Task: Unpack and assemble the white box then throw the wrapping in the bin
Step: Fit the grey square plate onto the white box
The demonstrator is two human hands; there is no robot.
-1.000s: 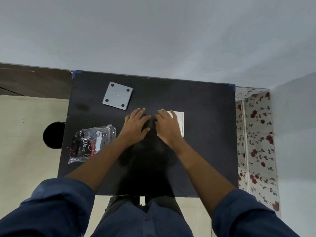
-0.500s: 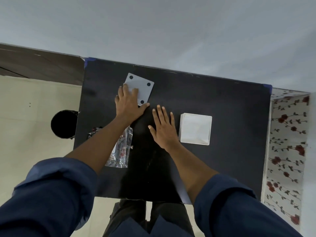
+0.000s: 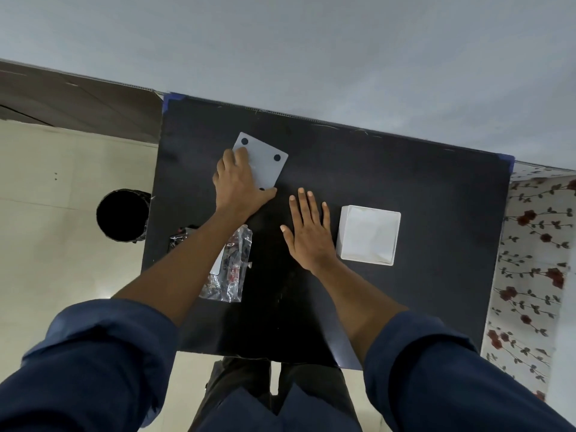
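So the white box [image 3: 368,234] sat on the table [image 3: 420,188], just right of the flat, empty right hand [image 3: 310,233]. The left hand [image 3: 238,185] lay spread on the lid plate [image 3: 265,163], well left of the box, so probably that plate goes over rightward.

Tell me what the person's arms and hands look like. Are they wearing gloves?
No gloves. Both the left hand and the right hand are bare, with no rings or watch showing. Each arm has a dark blue sleeve pushed up toward the elbow, so the forearms are uncovered.
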